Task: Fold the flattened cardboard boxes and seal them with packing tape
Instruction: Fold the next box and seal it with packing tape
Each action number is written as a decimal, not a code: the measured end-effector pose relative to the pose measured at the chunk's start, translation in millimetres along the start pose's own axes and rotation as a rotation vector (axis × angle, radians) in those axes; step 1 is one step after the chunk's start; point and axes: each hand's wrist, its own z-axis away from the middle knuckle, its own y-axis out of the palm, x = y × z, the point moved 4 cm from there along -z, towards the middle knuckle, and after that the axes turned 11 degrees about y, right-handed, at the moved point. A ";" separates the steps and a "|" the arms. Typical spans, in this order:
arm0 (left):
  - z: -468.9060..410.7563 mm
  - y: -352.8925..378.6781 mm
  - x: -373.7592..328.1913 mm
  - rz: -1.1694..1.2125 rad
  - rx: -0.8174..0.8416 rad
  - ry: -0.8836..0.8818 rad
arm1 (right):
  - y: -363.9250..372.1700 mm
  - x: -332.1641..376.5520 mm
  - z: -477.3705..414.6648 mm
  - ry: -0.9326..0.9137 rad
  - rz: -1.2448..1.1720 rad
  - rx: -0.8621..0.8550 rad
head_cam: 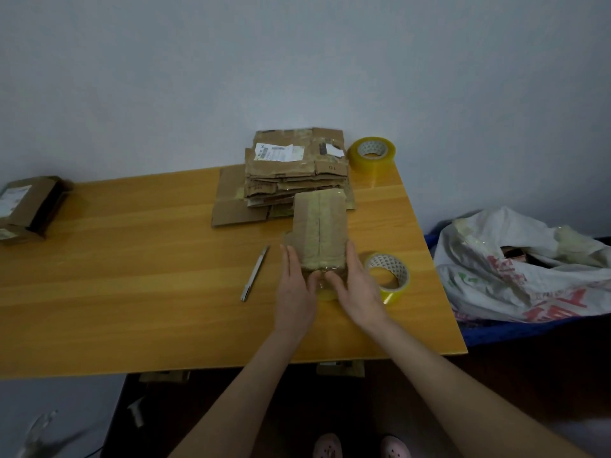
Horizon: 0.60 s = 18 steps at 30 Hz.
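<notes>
Head view: our left hand (295,285) and right hand (355,285), fingers straight and gripping nothing, press the sides of the taped box (319,226) on the table (132,259), so we judge it nearly sealed, with the flat stack (291,173) behind it unfolded.

I see home packing corner: wooden worktop (132,259) against bare wall (297,61), stacked used cartons (297,163), stuffed plastic bag (512,269) beside.

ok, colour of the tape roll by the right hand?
Translucent yellow tape roll, white printed core; head view.
</notes>
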 end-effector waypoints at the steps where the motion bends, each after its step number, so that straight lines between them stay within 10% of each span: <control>1: -1.8 -0.3 3.1 -0.002 0.026 0.005 | -0.9 -2.0 -2.9 -0.002 0.043 -0.010; 18: -9.6 -11.8 24.7 -0.029 -0.011 0.051 | -18.1 -28.9 -10.0 -0.172 0.070 -0.158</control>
